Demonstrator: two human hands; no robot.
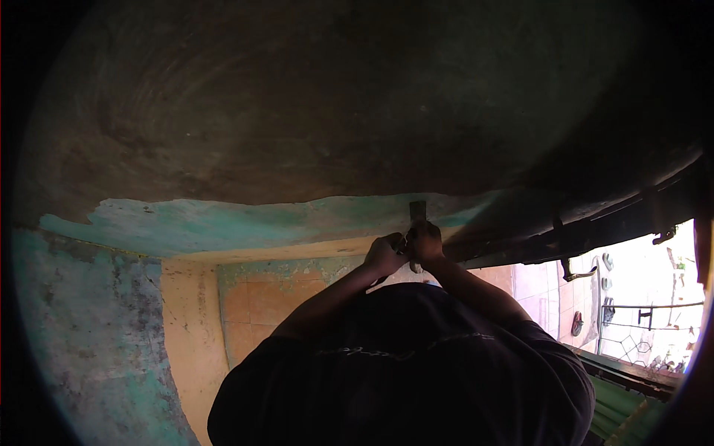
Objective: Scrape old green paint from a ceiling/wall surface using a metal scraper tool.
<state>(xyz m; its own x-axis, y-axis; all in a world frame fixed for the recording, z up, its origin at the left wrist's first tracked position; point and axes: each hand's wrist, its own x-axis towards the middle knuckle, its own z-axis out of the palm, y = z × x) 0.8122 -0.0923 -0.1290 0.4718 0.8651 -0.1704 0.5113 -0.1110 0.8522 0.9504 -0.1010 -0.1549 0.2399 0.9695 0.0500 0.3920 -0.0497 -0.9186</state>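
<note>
Both my hands are close together in front of my chest, by the lower part of a wall. My right hand is closed round a narrow flat bar, whose squared dark end sticks up past the fingers toward the wall. Its paler lower end shows under the hand. Right beside it, my left hand is closed too. A dark piece pokes out below that hand, too shadowed to name. The wall has a band of peeling turquoise paint under a rough, dark grey-brown surface.
At the left stands a wall of worn blue-green paint beside a cream strip. Orange tiles cover the floor below. On the right is a bright doorway with a dark frame, a metal handle, footwear and a metal grille.
</note>
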